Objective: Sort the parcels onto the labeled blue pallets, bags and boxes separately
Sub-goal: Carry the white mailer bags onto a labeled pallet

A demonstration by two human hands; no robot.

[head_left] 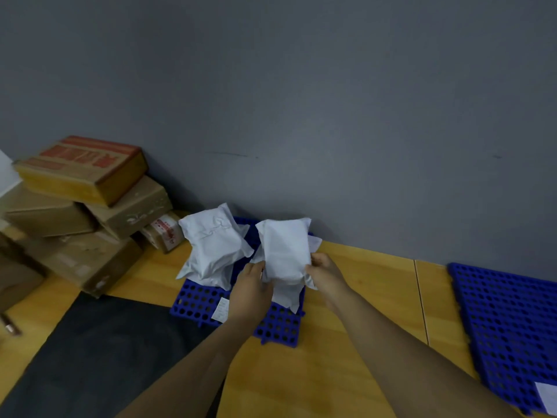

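A white bag parcel [284, 248] is held above a blue pallet [199, 303] that lies on the wooden floor by the wall. My left hand [251, 292] grips the parcel's lower left edge, and my right hand [327, 274] grips its right side. Another white bag parcel [212, 245] lies on the left part of the same pallet. A small white label [221, 309] is stuck near that pallet's front edge. A second blue pallet [512, 321] lies at the right, with a white label [547, 398] at its near corner.
Several cardboard boxes [81, 188] are stacked against the grey wall [301, 101] at the left. A dark mat [99, 351] covers the floor at the lower left. Bare wooden floor [376, 285] lies between the two pallets.
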